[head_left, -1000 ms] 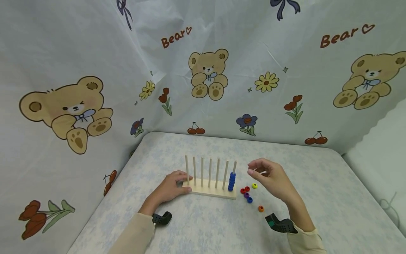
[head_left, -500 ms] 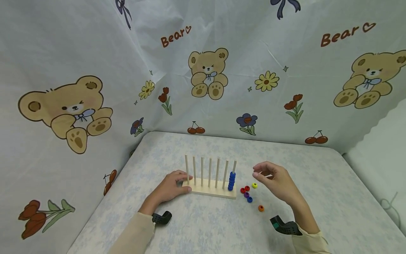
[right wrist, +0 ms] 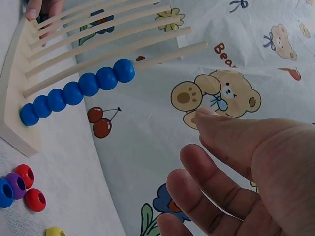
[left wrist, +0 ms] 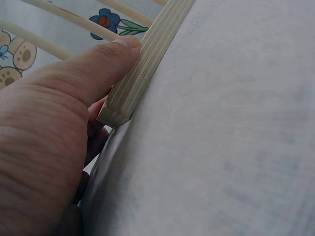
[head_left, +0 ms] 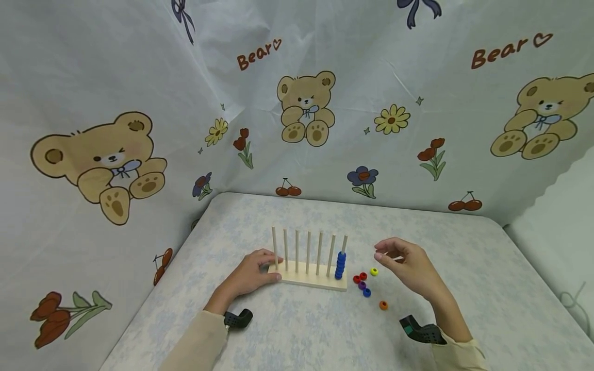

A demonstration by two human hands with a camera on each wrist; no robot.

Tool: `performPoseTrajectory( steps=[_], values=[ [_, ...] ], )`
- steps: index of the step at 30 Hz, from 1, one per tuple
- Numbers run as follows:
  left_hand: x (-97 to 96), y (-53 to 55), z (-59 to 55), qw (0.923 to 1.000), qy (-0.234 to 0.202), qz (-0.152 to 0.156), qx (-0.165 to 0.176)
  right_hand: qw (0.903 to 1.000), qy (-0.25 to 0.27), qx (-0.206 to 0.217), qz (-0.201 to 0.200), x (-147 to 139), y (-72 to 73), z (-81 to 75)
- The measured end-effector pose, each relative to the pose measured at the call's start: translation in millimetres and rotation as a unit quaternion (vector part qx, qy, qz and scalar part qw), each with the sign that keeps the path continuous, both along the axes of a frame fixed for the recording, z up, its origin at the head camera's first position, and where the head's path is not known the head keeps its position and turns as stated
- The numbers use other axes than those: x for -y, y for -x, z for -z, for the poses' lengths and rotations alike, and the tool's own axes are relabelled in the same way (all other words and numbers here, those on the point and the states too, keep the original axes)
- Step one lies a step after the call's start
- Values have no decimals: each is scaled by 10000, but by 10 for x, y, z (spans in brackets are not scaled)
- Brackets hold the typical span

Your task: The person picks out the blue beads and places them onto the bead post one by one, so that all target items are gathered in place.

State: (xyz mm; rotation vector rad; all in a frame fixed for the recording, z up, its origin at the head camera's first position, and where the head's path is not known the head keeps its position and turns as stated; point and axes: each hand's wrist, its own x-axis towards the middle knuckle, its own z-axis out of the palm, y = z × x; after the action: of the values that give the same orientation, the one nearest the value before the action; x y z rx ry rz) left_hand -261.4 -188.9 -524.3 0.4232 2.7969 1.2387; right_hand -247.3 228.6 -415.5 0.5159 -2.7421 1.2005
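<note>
A wooden bead stand (head_left: 311,278) with several upright pegs is on the table, and its rightmost peg carries a stack of blue beads (head_left: 340,266). My left hand (head_left: 248,274) grips the left end of its base; in the left wrist view the thumb (left wrist: 106,64) lies along the base edge while the other fingers are partly hidden behind. To the right of the stand my right hand (head_left: 413,268) hovers with loosely bent fingers and holds nothing. Between that hand and the stand lie loose beads: two red (head_left: 363,276), a purple (head_left: 362,285), a blue (head_left: 367,292) and a yellow (head_left: 374,271).
An orange bead (head_left: 383,305) lies apart, nearer the front. The table (head_left: 297,330) has a pale patterned cover. Behind it hangs a bear-print curtain (head_left: 352,56). A thin cable (head_left: 575,304) shows at the far right.
My right hand has drawn away from the stand, to the right and slightly down. The left hand, the stand and the loose beads have stayed in place.
</note>
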Motion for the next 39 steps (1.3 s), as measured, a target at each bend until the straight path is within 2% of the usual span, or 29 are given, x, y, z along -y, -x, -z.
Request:
performPoseTrajectory(
  steps=[9, 19, 29, 39],
  values=[
    [-7, 8, 13, 10000, -15, 16, -55, 10000, -40, 29, -46, -4, 35, 32],
    [-17, -6, -11, 10000, -40, 61, -37, 9989, -147, 381, -217, -9, 83, 97],
    [-17, -34, -26, 9999, -98, 27, -46, 9939, -325, 740, -744, -15, 106, 157],
    [-6, -8, -5, 10000, 38, 30, -34, 9812, -492, 1101, -1507, -35, 103, 187]
  ],
)
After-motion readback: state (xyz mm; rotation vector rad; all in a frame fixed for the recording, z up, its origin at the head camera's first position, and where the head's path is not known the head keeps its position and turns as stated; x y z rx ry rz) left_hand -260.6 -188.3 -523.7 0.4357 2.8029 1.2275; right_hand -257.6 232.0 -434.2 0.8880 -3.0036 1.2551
